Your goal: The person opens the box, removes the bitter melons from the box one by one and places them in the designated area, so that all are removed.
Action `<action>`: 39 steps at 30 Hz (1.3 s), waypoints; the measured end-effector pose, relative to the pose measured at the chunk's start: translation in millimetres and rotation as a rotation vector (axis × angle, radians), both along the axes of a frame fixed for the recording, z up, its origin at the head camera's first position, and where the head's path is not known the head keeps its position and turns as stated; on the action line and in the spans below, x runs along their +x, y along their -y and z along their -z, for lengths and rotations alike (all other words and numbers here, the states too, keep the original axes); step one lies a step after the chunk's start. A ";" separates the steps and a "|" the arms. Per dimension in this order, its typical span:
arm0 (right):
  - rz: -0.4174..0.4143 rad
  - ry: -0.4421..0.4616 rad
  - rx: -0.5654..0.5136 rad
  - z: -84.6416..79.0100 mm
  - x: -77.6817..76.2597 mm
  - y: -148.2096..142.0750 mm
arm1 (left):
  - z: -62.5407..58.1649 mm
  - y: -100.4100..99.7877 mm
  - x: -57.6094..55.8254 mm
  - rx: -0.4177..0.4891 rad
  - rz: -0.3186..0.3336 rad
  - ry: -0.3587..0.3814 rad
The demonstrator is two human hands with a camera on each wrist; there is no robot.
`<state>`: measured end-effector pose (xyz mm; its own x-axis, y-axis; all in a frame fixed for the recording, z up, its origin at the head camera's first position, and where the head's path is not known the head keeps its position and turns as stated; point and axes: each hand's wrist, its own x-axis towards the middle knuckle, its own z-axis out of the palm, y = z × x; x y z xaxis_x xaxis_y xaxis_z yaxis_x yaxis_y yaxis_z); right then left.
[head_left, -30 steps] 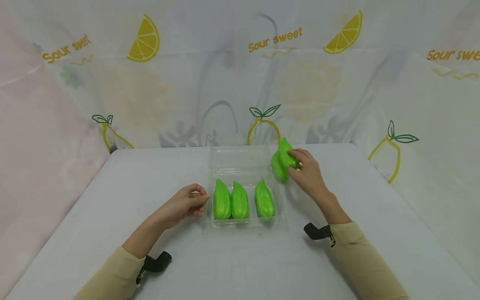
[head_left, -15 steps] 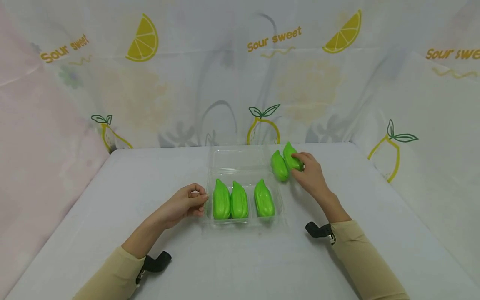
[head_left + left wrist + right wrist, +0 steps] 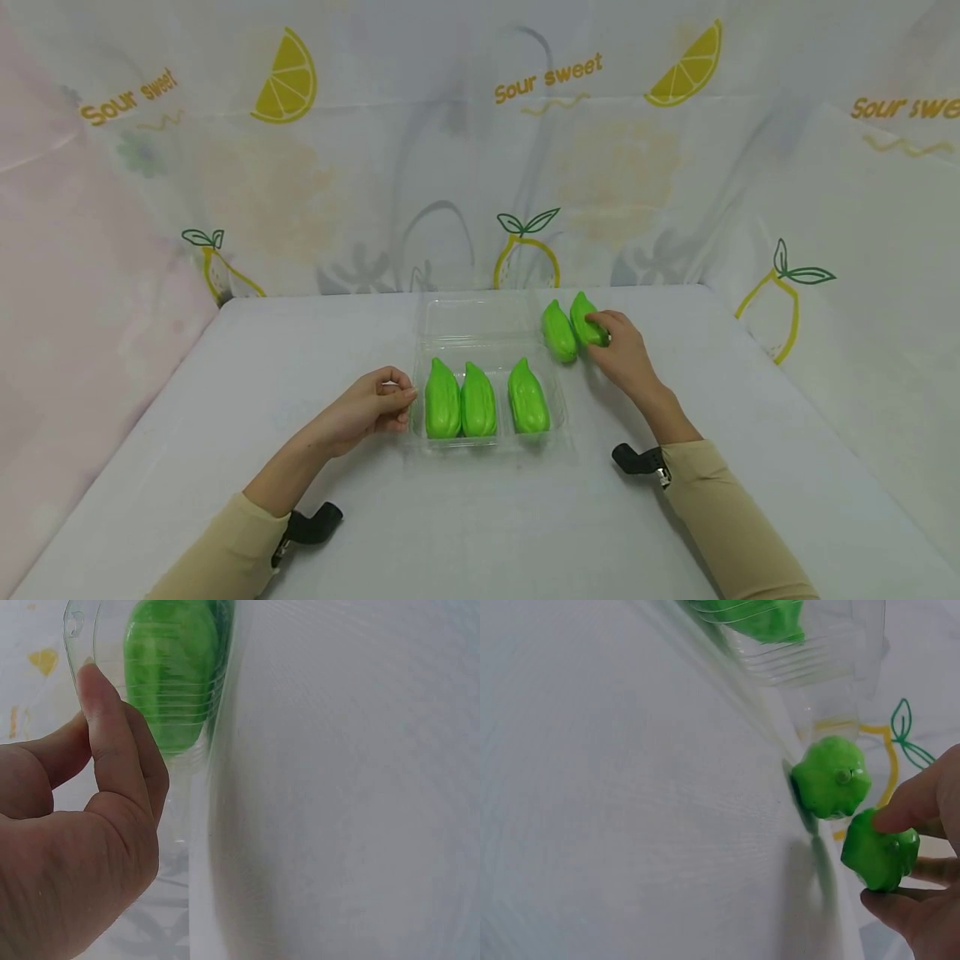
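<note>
A clear plastic clamshell box [image 3: 504, 446] lies open on the table, its lid [image 3: 480, 318] folded back. Three glossy green ridged fruits, each tapering to a point, are in its base: two in the left compartment [image 3: 442, 400] and one on the right [image 3: 528, 397]. My left hand [image 3: 378, 406] pinches the box's left rim between thumb and fingers, also seen in the left wrist view. At the back right my right hand [image 3: 621, 350] grips a similar green fruit [image 3: 583, 317] from its right side. Another green fruit [image 3: 558, 332] lies just left of it, beside the box.
A white cloth [image 3: 480, 525] covers the table. Behind it hangs a printed curtain [image 3: 420, 167] with lemon drawings, and more curtain closes off both sides. Black wrist-camera mounts [image 3: 315, 523] stick out from both sleeves.
My right hand has moved the held green fruit rightward and down, from overlapping the loose one to beside it. The left hand and the box stay put.
</note>
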<state>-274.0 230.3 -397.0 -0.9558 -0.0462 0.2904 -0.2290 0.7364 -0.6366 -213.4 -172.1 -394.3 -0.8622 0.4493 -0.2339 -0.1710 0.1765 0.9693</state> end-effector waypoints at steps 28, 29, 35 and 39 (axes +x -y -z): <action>-0.015 0.052 0.035 8.4 -3.7 -4.3 | -1.2 -0.8 0.7 -0.006 0.002 0.004; -0.015 0.052 0.037 8.5 -3.7 -4.5 | -1.1 -0.8 0.6 -0.006 0.003 0.003; -0.015 0.051 0.045 8.9 -3.6 -4.6 | 0.3 -0.2 -0.1 -0.005 0.007 -0.001; -0.015 0.058 0.054 8.2 -3.4 -4.1 | 0.7 0.3 -0.4 -0.001 0.009 -0.003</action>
<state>-277.4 234.5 -405.2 -0.9702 -0.0743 0.2308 -0.2035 0.7667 -0.6089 -213.8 -172.4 -395.0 -0.8589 0.4567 -0.2319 -0.1665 0.1793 0.9696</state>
